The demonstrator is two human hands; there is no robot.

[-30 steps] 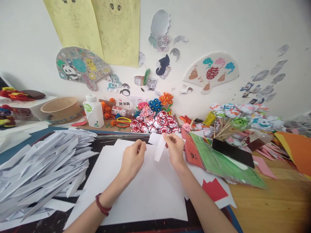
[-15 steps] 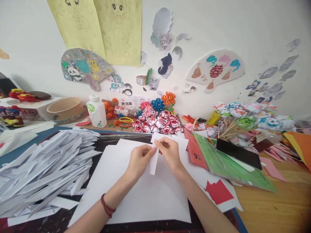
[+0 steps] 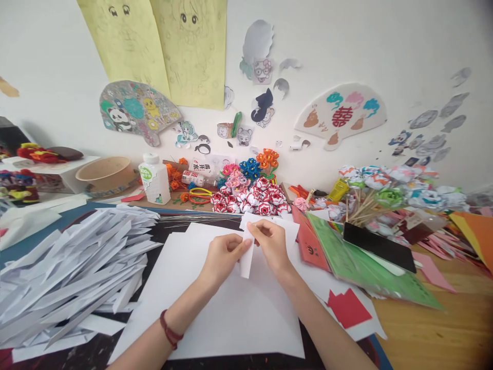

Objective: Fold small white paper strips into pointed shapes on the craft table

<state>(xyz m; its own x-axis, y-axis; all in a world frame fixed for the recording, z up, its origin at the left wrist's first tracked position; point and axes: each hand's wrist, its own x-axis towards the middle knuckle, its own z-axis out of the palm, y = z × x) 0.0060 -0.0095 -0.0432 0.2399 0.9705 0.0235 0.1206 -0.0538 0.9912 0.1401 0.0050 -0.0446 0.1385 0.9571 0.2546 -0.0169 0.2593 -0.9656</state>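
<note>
A narrow folded white paper strip [image 3: 247, 259] hangs between my two hands, its lower end pointing toward me. My left hand [image 3: 225, 255] pinches its left edge between thumb and fingers. On the strip's upper end, my right hand [image 3: 269, 244] is closed, thumb and forefinger together. Large white sheets [image 3: 215, 318] lie flat beneath both hands. A big pile of folded white paper strips [image 3: 77, 272] spreads over the left of the dark mat.
Red-and-white paper flowers [image 3: 254, 198] and a white bottle [image 3: 154, 179] stand along the wall. At the right lie a green packet [image 3: 370, 262], a black phone [image 3: 379, 246] and red paper [image 3: 348, 307]. Thin wires [image 3: 192, 220] lie behind the sheets.
The view has shifted slightly. Both hands stay near the same spot, and the strip's lower end has swung a little to the right.
</note>
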